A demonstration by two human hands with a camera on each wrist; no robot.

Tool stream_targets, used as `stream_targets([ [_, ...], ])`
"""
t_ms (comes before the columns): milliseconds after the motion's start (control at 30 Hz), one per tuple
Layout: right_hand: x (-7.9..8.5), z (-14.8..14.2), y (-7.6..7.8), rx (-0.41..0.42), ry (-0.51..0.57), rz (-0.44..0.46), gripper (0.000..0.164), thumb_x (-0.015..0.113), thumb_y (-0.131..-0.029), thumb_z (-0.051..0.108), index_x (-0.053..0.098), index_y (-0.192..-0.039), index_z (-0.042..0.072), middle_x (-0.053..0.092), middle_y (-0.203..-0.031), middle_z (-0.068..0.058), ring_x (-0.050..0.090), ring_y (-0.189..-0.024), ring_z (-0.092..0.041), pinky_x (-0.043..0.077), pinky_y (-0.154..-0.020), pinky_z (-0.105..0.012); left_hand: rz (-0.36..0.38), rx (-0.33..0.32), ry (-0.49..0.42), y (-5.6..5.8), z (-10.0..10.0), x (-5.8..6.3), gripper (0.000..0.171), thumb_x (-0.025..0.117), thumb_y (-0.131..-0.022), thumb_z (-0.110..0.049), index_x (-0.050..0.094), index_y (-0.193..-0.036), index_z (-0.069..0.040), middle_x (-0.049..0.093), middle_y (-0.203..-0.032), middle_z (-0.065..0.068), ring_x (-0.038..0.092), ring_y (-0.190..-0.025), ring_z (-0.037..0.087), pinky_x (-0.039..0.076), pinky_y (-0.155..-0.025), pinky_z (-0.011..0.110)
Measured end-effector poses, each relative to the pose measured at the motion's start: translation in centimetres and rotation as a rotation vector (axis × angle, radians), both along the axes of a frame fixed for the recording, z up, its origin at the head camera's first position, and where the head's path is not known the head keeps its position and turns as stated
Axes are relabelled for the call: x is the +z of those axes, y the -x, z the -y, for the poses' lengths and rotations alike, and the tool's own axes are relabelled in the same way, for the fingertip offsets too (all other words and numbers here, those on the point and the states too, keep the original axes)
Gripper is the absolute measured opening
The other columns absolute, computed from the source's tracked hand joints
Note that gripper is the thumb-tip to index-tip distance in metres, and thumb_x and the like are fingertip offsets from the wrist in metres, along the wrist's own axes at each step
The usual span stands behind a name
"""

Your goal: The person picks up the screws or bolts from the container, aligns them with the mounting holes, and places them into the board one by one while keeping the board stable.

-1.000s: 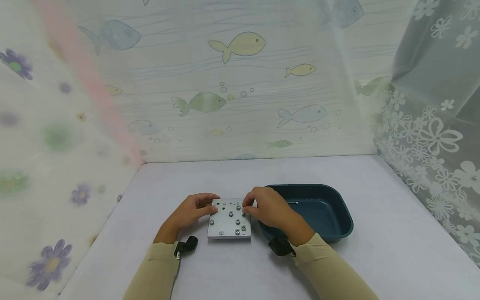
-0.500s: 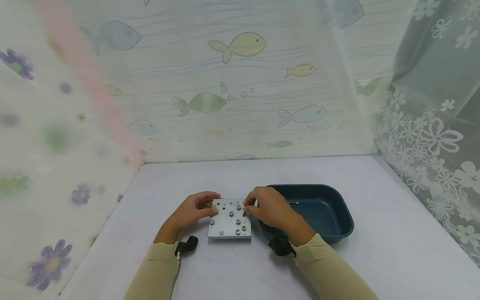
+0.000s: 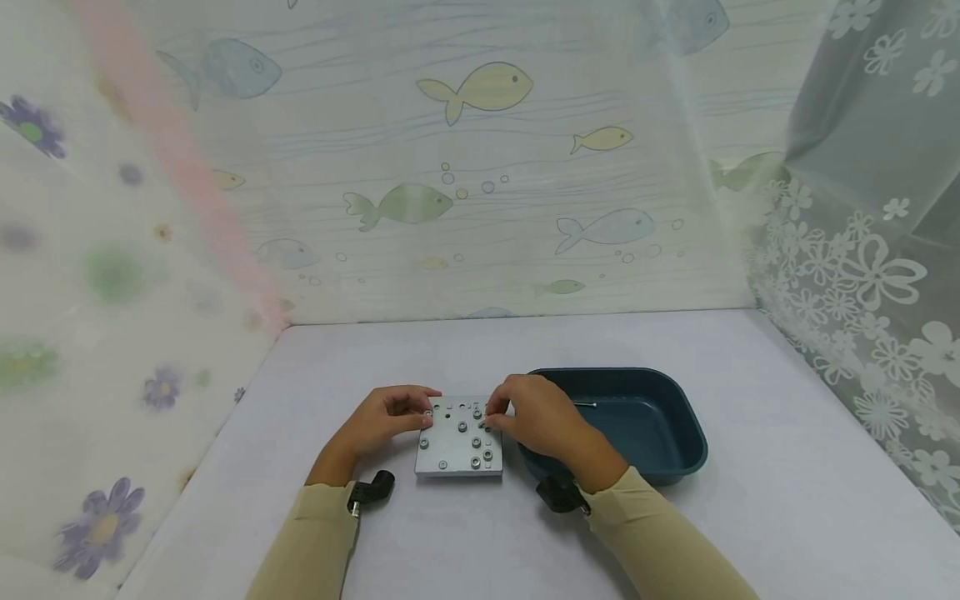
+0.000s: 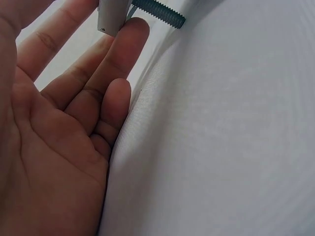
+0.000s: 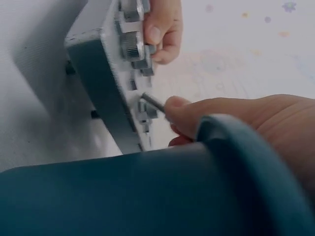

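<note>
A square silver metal plate (image 3: 450, 450) carries several socket-head bolts (image 3: 462, 427) and small holes. In the left wrist view, a threaded bolt shank (image 4: 160, 13) sticks out below it. My left hand (image 3: 386, 419) grips the plate's far left edge, thumb on the top face. Over the plate's right side, my right hand (image 3: 543, 421) pinches a thin metal rod (image 5: 154, 102) between thumb and finger. The rod is slanted, its tip close to the plate's face; whether it touches cannot be told. Its other end is hidden in the fingers.
A dark blue tray (image 3: 693, 442) stands right of the plate, partly under my right forearm. One long thin screw (image 3: 587, 405) lies inside it. White cloth covers the table (image 3: 360, 358), and patterned curtains (image 3: 487, 250) enclose the back and sides.
The rod in my right hand has tipped over, its free end now pointing left across the plate. My left thumb has slid slightly left; the plate has hardly moved.
</note>
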State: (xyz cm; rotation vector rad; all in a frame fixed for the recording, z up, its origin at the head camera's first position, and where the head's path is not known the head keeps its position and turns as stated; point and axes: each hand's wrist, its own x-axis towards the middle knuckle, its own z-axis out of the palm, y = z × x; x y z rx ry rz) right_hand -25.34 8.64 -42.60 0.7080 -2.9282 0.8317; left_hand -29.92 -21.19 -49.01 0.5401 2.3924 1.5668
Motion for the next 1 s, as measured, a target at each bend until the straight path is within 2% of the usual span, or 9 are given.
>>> stream_targets([
  [200,0.32,-0.22,-0.18,-0.005,-0.019,-0.013,0.005,0.08,-0.091,0.027,0.078,-0.096,0.027,0.066,-0.093,0.016,0.059,-0.083,-0.007,0.05,-0.073,-0.029,0.011,0.011,-0.007,-0.06,0.07,-0.13,0.021,0.084,-0.088,-0.029,0.073,-0.102,-0.017,0.069,-0.134,-0.003,0.069,-0.112,0.023,0.054,-0.093,0.028],
  [600,0.98,0.0,-0.46,-0.008,-0.138,-0.053,0.004,0.078,-0.093,0.024,0.078,-0.097,0.024,0.066,-0.096,0.013,0.059,-0.085,-0.005,0.052,-0.075,-0.028,0.023,0.023,0.006,-0.14,-0.09,0.11,0.021,0.084,-0.088,-0.028,0.074,-0.103,-0.016,0.07,-0.13,-0.002,0.068,-0.111,0.024,0.054,-0.094,0.029],
  [767,0.87,0.22,-0.43,-0.004,-0.131,-0.057,0.006,0.078,-0.093,0.025,0.078,-0.099,0.024,0.066,-0.097,0.013,0.06,-0.087,-0.006,0.053,-0.077,-0.028,0.029,0.023,0.01,-0.12,-0.12,0.15,0.022,0.083,-0.088,-0.03,0.074,-0.104,-0.017,0.07,-0.129,-0.003,0.067,-0.112,0.023,0.053,-0.094,0.03],
  [1000,0.46,0.29,-0.27,0.0,-0.062,-0.026,0.004,0.078,-0.093,0.024,0.078,-0.098,0.024,0.066,-0.094,0.012,0.06,-0.087,-0.008,0.052,-0.077,-0.03,0.037,0.03,0.021,-0.12,-0.12,0.16,0.024,0.084,-0.088,-0.033,0.074,-0.104,-0.018,0.07,-0.13,-0.003,0.067,-0.112,0.023,0.053,-0.095,0.03],
])
